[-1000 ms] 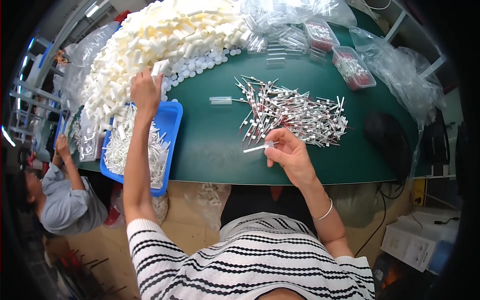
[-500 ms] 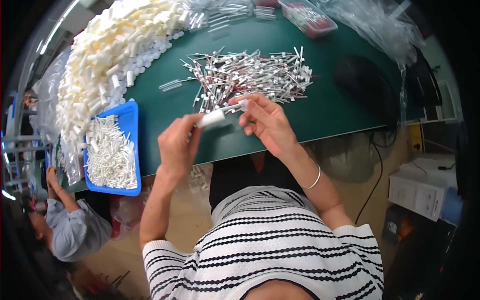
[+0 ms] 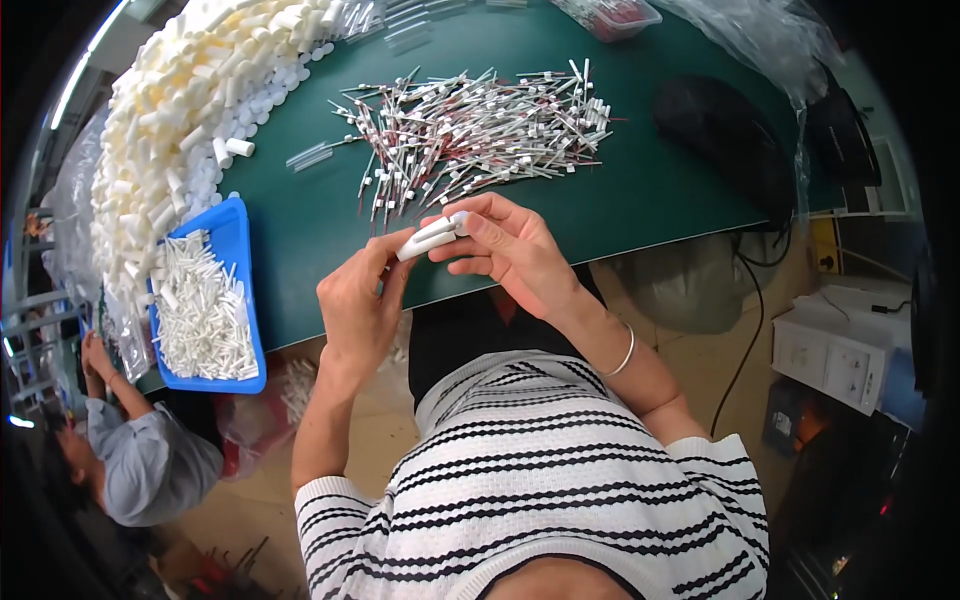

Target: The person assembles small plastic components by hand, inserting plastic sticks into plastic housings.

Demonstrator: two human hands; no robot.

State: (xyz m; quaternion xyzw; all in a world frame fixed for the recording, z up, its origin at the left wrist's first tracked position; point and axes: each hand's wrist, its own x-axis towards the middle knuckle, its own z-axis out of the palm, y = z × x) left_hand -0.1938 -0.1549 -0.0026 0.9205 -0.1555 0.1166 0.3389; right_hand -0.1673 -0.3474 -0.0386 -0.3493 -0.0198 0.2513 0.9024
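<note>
My left hand (image 3: 360, 295) pinches the near end of a short white plastic tube (image 3: 424, 242) between thumb and fingers. At the tube's far end, the thumb and index finger of my right hand (image 3: 520, 255) close on a small white cap (image 3: 459, 222); the other right fingers curl below. A thin grey rod shows at the cap, against the tube; whether it lies inside or alongside, I cannot tell. Just beyond my hands spreads a heap of thin rods with white collars and reddish parts (image 3: 490, 135) on the green table (image 3: 620, 215).
A blue tray (image 3: 262, 345) of small white sticks stands at the left edge. Behind it rises a large pile of white tubes and caps (image 3: 170, 110). A clear box (image 3: 615, 20), plastic film (image 3: 745, 35) and a dark object (image 3: 720, 150) are far right. Another person (image 3: 150, 460) is at left.
My two hands have come closer together, and the thin rod that stretched between tube and cap is now mostly hidden. The table has shifted slightly up and left in view.
</note>
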